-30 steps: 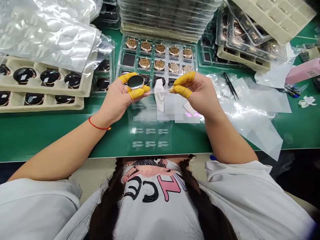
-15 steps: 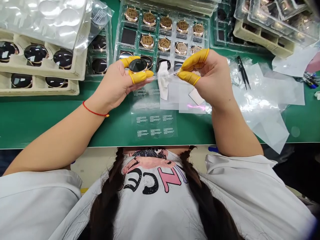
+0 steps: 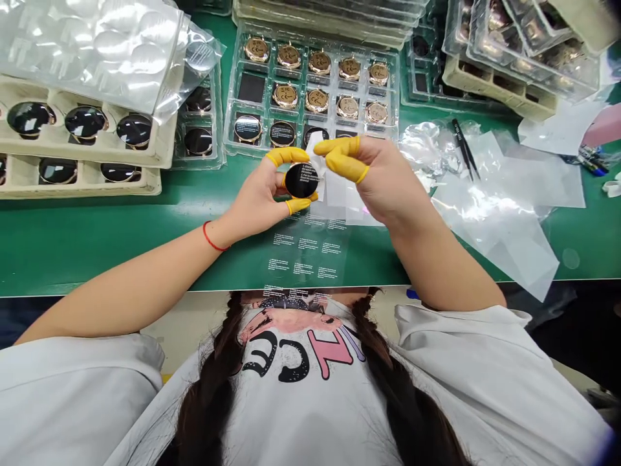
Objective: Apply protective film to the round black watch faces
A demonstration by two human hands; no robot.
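My left hand (image 3: 264,194), with yellow finger covers, holds a round black watch face (image 3: 301,180) by its edges, its dark side up with small white text showing on the right part. My right hand (image 3: 371,168) is just to the right, its yellow-covered fingertips pinched together at the watch's upper right edge; a clear film with text may be between them, too faint to make out. A white cloth strip (image 3: 315,140) lies behind the watch. Below, a clear sheet of printed round labels (image 3: 305,252) lies on the green table (image 3: 121,239) and overhangs its front edge.
A clear tray (image 3: 228,139) of gold-backed and black-faced watches stands behind my hands. Beige trays (image 3: 160,155) of black watches are stacked at left, under clear plastic covers. Tweezers (image 3: 466,149), plastic films (image 3: 504,220) and more stacked trays (image 3: 499,84) are at right.
My left hand has moved right and down with the watch, whose face now shows white text. My right hand has moved left to the watch. The label sheet has shifted toward the front edge.
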